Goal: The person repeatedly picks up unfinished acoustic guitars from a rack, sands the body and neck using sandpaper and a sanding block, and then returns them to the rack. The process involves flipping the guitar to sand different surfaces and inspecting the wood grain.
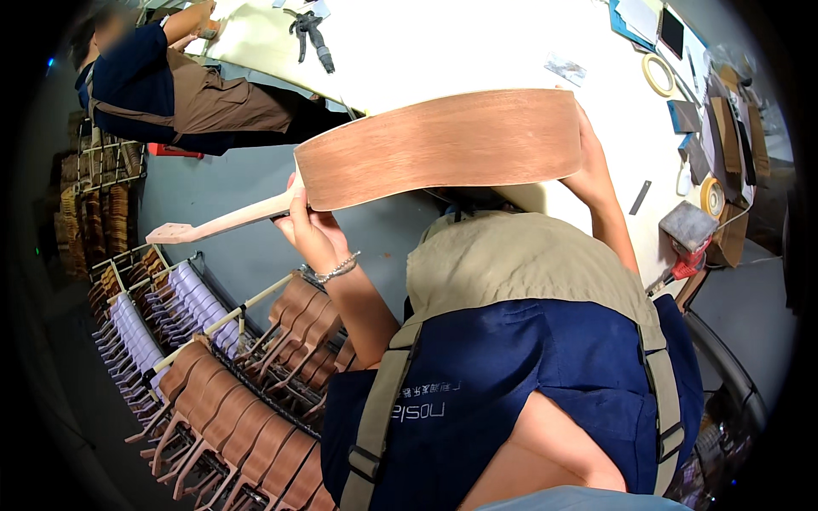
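Observation:
An unfinished acoustic guitar (pixel 439 145) of bare brown wood lies across the view on edge, one curved side toward me. Its pale neck (pixel 234 215) and headstock stretch out to the left. Where neck meets body, my left hand (pixel 311 232), with a bracelet at the wrist, is closed around the neck heel. My right hand (pixel 592 166) grips the tail end of the body at the right; most of its fingers are hidden behind the wood. The strings are absent, and the faces of the body are turned out of sight.
Behind the guitar is a pale worktable (pixel 477 51) with a black air gun (pixel 311 38), tape rolls (pixel 658 75), sanding blocks (pixel 684 117) and a red power sander (pixel 688 247). Racks of instrument bodies (pixel 247 426) stand at lower left. Another person (pixel 196 94) works at far left.

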Action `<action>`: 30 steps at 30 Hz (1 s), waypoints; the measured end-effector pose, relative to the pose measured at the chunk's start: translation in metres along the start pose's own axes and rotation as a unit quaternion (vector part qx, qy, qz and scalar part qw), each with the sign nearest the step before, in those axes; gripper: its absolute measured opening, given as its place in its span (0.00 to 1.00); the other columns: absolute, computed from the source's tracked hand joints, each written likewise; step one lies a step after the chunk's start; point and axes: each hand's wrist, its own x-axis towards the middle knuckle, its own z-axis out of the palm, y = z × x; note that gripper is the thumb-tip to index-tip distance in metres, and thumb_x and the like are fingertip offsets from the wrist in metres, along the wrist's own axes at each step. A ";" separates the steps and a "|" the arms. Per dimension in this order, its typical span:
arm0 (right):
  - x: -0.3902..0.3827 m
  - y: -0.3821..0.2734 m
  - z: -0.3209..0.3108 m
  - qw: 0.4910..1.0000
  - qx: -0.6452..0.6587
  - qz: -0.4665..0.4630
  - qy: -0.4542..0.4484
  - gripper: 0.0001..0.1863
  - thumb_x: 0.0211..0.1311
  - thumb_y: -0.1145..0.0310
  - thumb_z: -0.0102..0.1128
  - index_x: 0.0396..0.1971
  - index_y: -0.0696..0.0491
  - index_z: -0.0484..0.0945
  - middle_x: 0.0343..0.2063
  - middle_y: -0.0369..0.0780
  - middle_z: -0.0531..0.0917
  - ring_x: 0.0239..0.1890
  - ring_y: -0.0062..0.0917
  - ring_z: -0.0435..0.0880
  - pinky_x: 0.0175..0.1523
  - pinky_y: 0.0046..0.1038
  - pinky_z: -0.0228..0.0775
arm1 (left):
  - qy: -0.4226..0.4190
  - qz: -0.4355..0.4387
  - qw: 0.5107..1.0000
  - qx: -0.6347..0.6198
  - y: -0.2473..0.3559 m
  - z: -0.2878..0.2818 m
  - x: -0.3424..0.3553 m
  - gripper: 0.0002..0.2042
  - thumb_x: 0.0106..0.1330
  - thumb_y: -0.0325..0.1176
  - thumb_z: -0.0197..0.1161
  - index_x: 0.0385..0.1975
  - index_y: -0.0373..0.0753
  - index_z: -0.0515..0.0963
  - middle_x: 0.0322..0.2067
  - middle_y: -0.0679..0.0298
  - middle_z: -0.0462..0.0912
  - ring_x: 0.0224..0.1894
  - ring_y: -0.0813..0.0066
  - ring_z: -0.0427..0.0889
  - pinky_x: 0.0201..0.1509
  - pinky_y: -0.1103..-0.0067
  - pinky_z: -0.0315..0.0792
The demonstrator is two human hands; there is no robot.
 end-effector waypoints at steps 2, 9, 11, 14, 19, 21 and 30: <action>-0.001 -0.004 0.001 1.000 -0.018 -0.014 0.001 0.46 0.36 0.68 0.72 0.60 0.51 0.57 0.51 0.42 0.71 0.48 0.27 0.75 0.52 0.26 0.65 | 0.031 -0.013 0.999 0.008 -0.004 0.000 0.003 0.16 0.63 0.32 0.51 0.47 0.30 0.64 0.41 0.58 0.73 0.43 0.71 0.75 0.46 0.77 0.71; -0.005 -0.025 0.013 0.967 -0.173 -0.185 -0.016 0.47 0.31 0.63 0.75 0.57 0.50 0.61 0.51 0.42 0.70 0.48 0.31 0.75 0.51 0.32 0.67 | -0.019 -0.107 0.986 -0.124 -0.059 -0.045 0.038 0.22 0.66 0.49 0.42 0.46 0.35 0.67 0.42 0.58 0.74 0.43 0.67 0.76 0.47 0.73 0.72; -0.009 -0.042 0.010 0.945 -0.203 -0.251 -0.060 0.48 0.28 0.57 0.75 0.57 0.51 0.63 0.54 0.44 0.67 0.53 0.34 0.70 0.56 0.35 0.61 | -0.071 -0.067 0.995 -0.014 -0.085 -0.058 0.048 0.27 0.65 0.54 0.37 0.47 0.35 0.67 0.44 0.55 0.74 0.43 0.63 0.76 0.48 0.70 0.72; -0.005 -0.043 0.016 0.952 -0.094 -0.266 -0.123 0.54 0.27 0.46 0.72 0.59 0.53 0.59 0.57 0.43 0.65 0.59 0.36 0.63 0.63 0.38 0.50 | -0.105 -0.033 0.992 0.065 -0.107 -0.056 0.040 0.27 0.65 0.54 0.37 0.47 0.35 0.67 0.44 0.55 0.74 0.44 0.63 0.76 0.48 0.69 0.72; -0.002 -0.038 0.027 0.947 0.008 -0.243 -0.210 0.57 0.26 0.45 0.73 0.60 0.53 0.56 0.58 0.43 0.65 0.62 0.36 0.58 0.66 0.40 0.45 | -0.185 -0.127 0.970 -0.094 -0.120 -0.047 0.014 0.26 0.65 0.54 0.37 0.47 0.35 0.67 0.44 0.55 0.74 0.45 0.63 0.75 0.49 0.69 0.71; -0.002 -0.041 0.028 0.941 0.002 -0.264 -0.212 0.57 0.26 0.46 0.73 0.60 0.53 0.56 0.58 0.42 0.65 0.62 0.36 0.59 0.66 0.40 0.44 | -0.202 -0.145 0.962 -0.114 -0.126 -0.045 0.009 0.26 0.65 0.54 0.37 0.47 0.35 0.67 0.45 0.55 0.74 0.45 0.63 0.75 0.49 0.69 0.71; 0.006 -0.033 0.027 0.906 0.026 -0.358 -0.222 0.42 0.39 0.54 0.70 0.58 0.44 0.62 0.58 0.49 0.63 0.62 0.42 0.58 0.65 0.46 0.42 | -0.216 -0.159 0.950 -0.161 -0.129 -0.054 0.015 0.26 0.65 0.53 0.38 0.47 0.36 0.67 0.45 0.56 0.73 0.46 0.63 0.74 0.50 0.69 0.70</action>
